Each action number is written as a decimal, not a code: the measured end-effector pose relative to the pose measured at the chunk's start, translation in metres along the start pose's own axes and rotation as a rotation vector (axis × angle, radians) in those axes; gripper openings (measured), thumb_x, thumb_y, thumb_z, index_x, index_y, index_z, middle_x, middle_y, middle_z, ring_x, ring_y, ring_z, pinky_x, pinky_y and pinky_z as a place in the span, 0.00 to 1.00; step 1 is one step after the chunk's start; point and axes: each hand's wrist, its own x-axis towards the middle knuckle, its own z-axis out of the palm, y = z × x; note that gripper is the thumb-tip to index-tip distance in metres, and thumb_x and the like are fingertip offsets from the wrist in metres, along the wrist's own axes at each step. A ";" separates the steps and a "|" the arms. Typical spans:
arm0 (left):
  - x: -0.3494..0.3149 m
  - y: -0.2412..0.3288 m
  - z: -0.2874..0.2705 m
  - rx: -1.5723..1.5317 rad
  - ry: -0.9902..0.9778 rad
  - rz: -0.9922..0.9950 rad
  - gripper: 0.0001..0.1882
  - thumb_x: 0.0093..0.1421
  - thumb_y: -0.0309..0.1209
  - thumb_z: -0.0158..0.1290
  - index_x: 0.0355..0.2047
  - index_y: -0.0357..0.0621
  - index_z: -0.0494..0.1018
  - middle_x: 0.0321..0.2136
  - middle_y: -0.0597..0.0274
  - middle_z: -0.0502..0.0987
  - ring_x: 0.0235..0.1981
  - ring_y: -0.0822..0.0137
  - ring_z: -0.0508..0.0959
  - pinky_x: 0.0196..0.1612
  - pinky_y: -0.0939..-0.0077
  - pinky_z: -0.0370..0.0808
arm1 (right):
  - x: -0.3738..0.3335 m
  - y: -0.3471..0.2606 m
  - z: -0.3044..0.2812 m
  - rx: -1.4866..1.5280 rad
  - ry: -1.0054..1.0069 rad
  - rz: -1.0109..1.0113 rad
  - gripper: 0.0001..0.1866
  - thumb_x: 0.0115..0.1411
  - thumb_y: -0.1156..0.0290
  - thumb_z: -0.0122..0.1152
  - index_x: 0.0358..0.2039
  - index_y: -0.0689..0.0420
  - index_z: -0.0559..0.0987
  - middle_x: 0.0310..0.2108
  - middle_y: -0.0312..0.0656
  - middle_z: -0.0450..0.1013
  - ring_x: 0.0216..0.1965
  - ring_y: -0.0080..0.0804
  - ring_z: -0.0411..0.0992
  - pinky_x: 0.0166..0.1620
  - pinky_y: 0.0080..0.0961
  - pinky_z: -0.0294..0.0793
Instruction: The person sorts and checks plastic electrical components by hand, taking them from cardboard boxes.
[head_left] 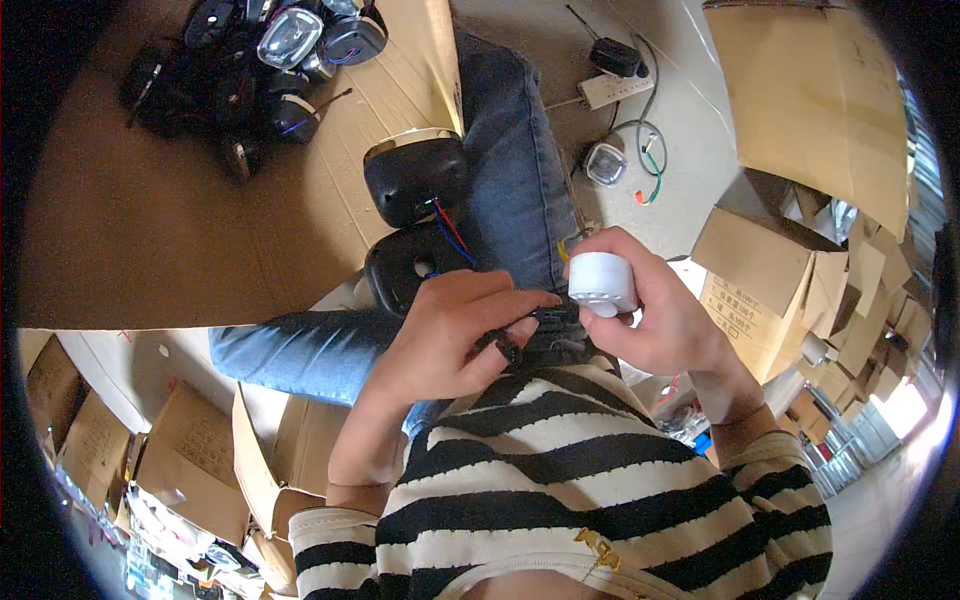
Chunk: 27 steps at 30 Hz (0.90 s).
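Note:
In front of my striped shirt, my right hand [665,300] is closed around a short white cylinder [603,278] with small ridges along its lower rim. My left hand [462,335] pinches a slim black piece [553,314] whose far end meets the white cylinder; its exact kind is unclear. Just beyond my left hand lies a black rounded lamp housing [395,268], partly covered by that hand. Another black lamp housing [412,180] with a bright rim sits past it. Red and blue wires [453,232] trail from these housings.
A large cardboard sheet [200,260] holds a pile of lamps [290,40] at the far left. On the floor are a power strip [615,92], a black adapter [617,57], a loose lamp [605,164] and cables. Open cartons [755,250] stand right, more cartons [190,460] left.

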 end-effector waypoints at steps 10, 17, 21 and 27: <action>-0.010 0.000 0.058 -0.248 -0.214 -0.114 0.16 0.37 0.24 0.43 0.31 0.36 0.65 0.25 0.52 0.69 0.28 0.54 0.69 0.31 0.67 0.66 | -0.035 0.048 -0.002 0.132 0.117 0.007 0.19 0.38 0.79 0.46 0.35 0.59 0.60 0.25 0.34 0.59 0.26 0.20 0.59 0.30 0.15 0.59; -0.011 0.002 0.061 -0.316 -0.221 -0.147 0.13 0.40 0.25 0.44 0.29 0.37 0.65 0.24 0.53 0.69 0.28 0.54 0.69 0.29 0.66 0.66 | -0.034 0.054 0.002 0.146 0.218 0.073 0.15 0.40 0.77 0.43 0.33 0.61 0.60 0.25 0.36 0.60 0.27 0.21 0.58 0.31 0.16 0.58; -0.011 0.001 0.058 -0.277 -0.218 -0.170 0.13 0.40 0.26 0.45 0.30 0.38 0.65 0.25 0.53 0.69 0.28 0.54 0.69 0.29 0.66 0.66 | -0.029 0.053 0.005 -0.004 0.246 0.091 0.12 0.42 0.74 0.41 0.30 0.62 0.61 0.23 0.38 0.60 0.25 0.22 0.58 0.29 0.17 0.59; -0.027 0.005 0.027 -0.007 -0.210 -0.190 0.16 0.39 0.26 0.46 0.33 0.41 0.66 0.26 0.53 0.69 0.27 0.56 0.70 0.29 0.67 0.67 | -0.017 0.049 0.019 0.115 0.230 0.011 0.15 0.43 0.69 0.41 0.31 0.63 0.62 0.22 0.39 0.61 0.23 0.23 0.59 0.26 0.17 0.60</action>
